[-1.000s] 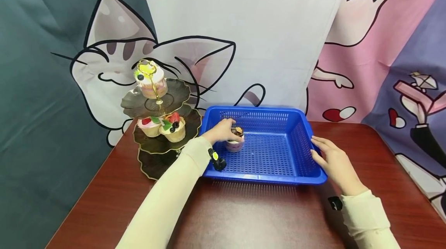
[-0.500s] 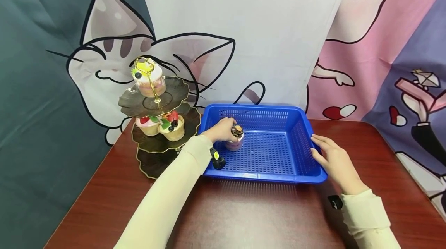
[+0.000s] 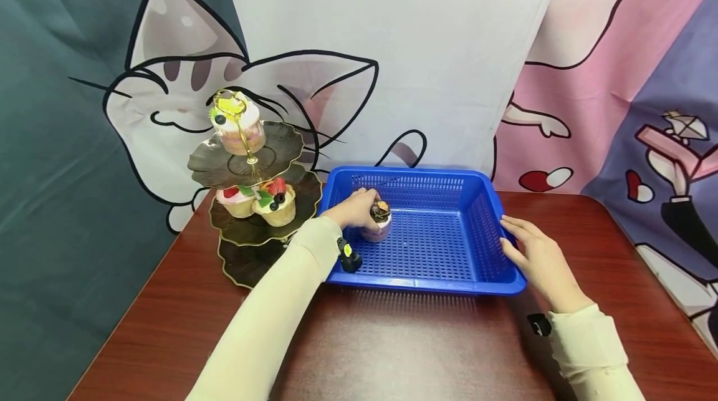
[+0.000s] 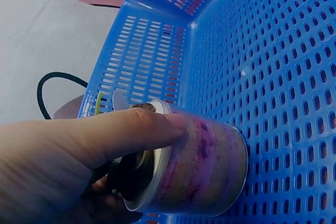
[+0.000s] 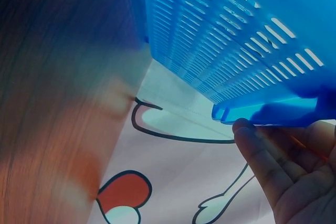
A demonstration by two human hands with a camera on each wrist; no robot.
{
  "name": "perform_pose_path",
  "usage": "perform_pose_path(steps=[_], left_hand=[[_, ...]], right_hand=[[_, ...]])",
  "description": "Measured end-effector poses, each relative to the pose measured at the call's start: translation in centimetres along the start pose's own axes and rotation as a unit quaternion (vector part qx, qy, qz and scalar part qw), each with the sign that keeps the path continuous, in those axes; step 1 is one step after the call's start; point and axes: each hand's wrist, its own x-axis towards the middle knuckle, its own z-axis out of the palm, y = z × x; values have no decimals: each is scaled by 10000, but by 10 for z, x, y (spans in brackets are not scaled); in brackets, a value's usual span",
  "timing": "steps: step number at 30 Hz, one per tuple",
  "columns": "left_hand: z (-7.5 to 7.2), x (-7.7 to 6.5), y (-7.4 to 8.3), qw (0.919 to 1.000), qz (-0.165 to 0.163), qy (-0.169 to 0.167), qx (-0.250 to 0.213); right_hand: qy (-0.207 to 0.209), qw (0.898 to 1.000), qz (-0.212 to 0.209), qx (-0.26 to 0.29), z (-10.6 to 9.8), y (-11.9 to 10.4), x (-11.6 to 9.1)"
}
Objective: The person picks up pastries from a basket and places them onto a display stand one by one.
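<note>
In the head view my left hand (image 3: 354, 209) reaches into the left part of a blue plastic basket (image 3: 426, 285) and grips a cake cup (image 3: 379, 231). The cup is clear, with pink-purple layers and a dark chocolate topping. It stands upright, its base at the perforated basket floor. The left wrist view has the thumb (image 4: 152, 127) lying over the rim and side of the cup; the other fingers are mostly hidden behind it. My right hand (image 3: 538, 257) touches the basket's right rim with nearly straight fingers (image 5: 257, 156), at the underside of the lip.
A dark three-tier stand (image 3: 207, 161) with gold edges is left of the basket. One cake cup (image 3: 240, 133) sits on its top tier, and two cupcakes, one of them a berry cupcake (image 3: 276, 207), on the middle tier. A cartoon-printed cloth (image 3: 437, 77) hangs behind the wooden table (image 3: 392, 345).
The left thumb has drawn back a little to the left over the cake cup, so more of its topping shows. The head view has shifted slightly. The right hand has stayed at the rim.
</note>
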Motion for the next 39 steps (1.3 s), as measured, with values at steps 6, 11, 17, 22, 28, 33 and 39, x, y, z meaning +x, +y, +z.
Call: perform_pose_path(steps=[6,11,17,22,28,33,39], left_hand=[[1,2,-1,9996,168,89,198],[-1,1,0,9992,287,214,152],[-3,-1,3,9988,334,310,-189],[-5,-1,5,9968,401,472,-511],[-7,-2,9,9939,490,697,-694],[-8,-4,11,9923,498,774,-827],[-11,-9,13,9900,517,974,-881]], right_hand=[[-44,10000,52,4,1,0,1],[-97,9999,117,29,0,-1,0],[-127,9997,175,75,0,-1,-1],[-147,9996,216,110,-1,-1,-1],[-105,9997,210,99,0,0,-2],[-140,9995,256,107,-1,-1,-2],[-160,9995,256,90,0,-1,-1]])
